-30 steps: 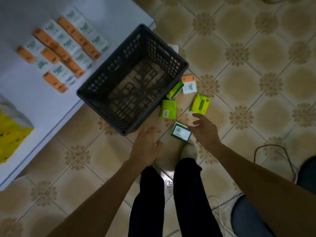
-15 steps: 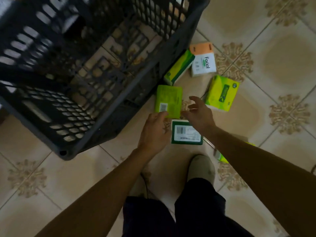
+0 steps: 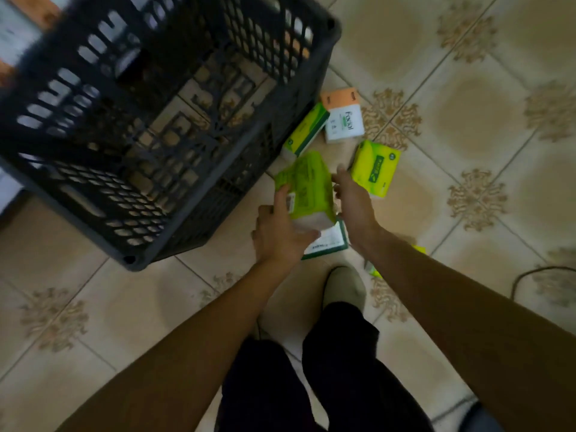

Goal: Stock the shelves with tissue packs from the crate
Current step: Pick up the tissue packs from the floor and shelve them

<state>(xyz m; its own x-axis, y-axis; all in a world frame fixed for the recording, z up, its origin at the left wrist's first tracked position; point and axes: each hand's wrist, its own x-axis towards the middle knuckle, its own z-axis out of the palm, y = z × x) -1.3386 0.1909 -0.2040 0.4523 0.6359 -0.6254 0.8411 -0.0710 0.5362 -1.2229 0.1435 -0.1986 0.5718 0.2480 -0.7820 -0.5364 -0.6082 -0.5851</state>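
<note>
My left hand grips a lime-green tissue pack and holds it tilted just above the floor, beside the near right corner of the black plastic crate. The crate holds nothing. My right hand is right of the pack with its fingers stretched out along the pack's edge and nothing in its grasp. More packs lie on the floor: a white pack with a green border under my hands, a yellow-green pack, an orange-and-white pack, and a green-and-white pack leaning on the crate.
A white shelf surface with orange-and-white packs shows blurred at the top left behind the crate. Another yellow pack peeks out under my right forearm. My foot stands just behind the packs. A dark cable loops on the tiles at right.
My left hand has picked the lime-green pack up off the floor and tilted it. My right hand moved from the white pack to the lifted pack's right side. The view dropped closer.
</note>
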